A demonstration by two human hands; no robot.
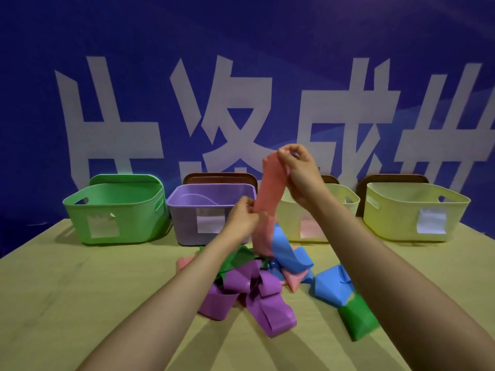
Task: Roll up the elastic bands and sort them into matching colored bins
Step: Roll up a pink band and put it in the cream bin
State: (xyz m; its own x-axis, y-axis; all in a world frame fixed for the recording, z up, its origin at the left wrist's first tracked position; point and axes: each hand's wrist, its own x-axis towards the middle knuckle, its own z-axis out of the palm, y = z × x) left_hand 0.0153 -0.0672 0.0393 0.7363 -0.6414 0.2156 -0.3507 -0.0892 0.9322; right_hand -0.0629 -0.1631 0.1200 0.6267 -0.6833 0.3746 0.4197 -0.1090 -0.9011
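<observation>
A pink elastic band (269, 188) hangs stretched above the table. My right hand (300, 170) pinches its top end high up. Lower down, my left hand (242, 216) grips the same band at its middle, and the band's tail drops into the pile. That pile (257, 285) on the table holds purple, blue, green and pink bands tangled together. Behind it stand a green bin (115, 210), a purple bin (187, 212) and two pale yellow bins (348, 204) (412, 212), each with a white label; the nearer yellow one is partly hidden by my right arm.
A folded blue band (332, 287) and a folded green band (357, 319) lie to the right of the pile. Brown lids (219, 178) lean behind the bins against a blue banner with large white characters. The tabletop (80, 290) is pale wood.
</observation>
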